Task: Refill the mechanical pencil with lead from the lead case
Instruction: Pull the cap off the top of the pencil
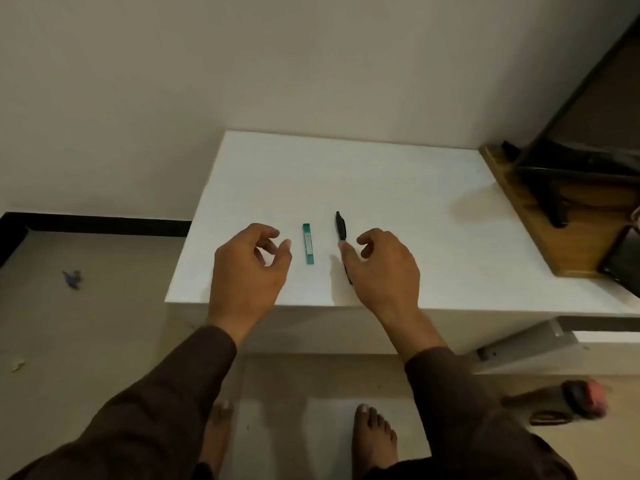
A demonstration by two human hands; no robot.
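Note:
A slim green lead case (308, 243) lies flat on the white table (398, 202), pointing away from me. To its right lies a black mechanical pencil (340, 227), its near half hidden behind my right hand. My left hand (249, 268) hovers just left of the case, fingers curled and apart, holding nothing. My right hand (381, 268) hovers over the pencil's lower part with fingers spread; its thumb is close to the pencil, and I cannot tell whether it touches.
A wooden stand (554, 216) with dark objects sits on the table's right side, and a dark flat device (623, 258) lies at its near end. The wall is behind the table. My bare feet and a sandal (575, 401) are on the floor below.

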